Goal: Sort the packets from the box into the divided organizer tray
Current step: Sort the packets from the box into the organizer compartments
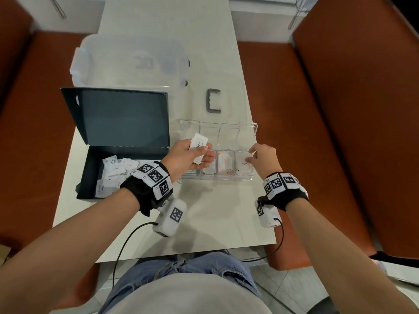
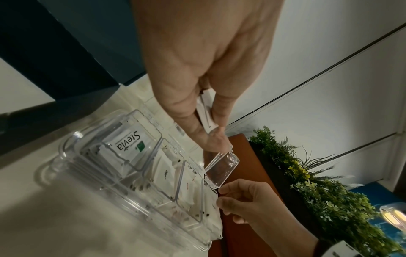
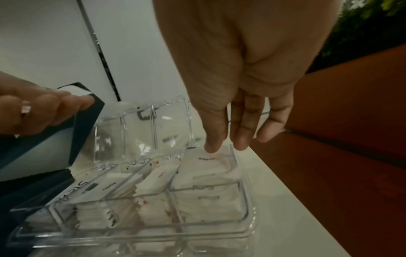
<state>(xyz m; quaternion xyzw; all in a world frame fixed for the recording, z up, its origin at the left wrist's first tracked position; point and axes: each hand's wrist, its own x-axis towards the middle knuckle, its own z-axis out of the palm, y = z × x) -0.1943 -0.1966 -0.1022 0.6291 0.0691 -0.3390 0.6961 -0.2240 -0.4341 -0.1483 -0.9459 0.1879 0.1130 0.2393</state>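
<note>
**Pepper packets held over the tray's left end**

The left hand (image 1: 189, 158) pinched a small fan of white paper packets (image 1: 199, 143) between thumb and fingers, one printed "Pepper", and hovered above the left end of the clear plastic divided organizer tray (image 1: 250, 177). The tray's long axis ran left to right across the pale table (image 1: 215, 223), its hinged lids standing open at the far side. The right hand (image 1: 263, 156) held nothing; its loosely extended fingers reached down to the white sugar packets (image 1: 243, 165) in the rightmost compartment. The open dark cardboard box (image 1: 90, 168), with more packets inside, lay just left of the tray, beside the left wrist. In the left wrist view a "Stevia" packet (image 2: 129, 144) filled the leftmost compartment. The pepper compartment was probably the second from the left, directly under the left hand, so a short drop would do.
</note>
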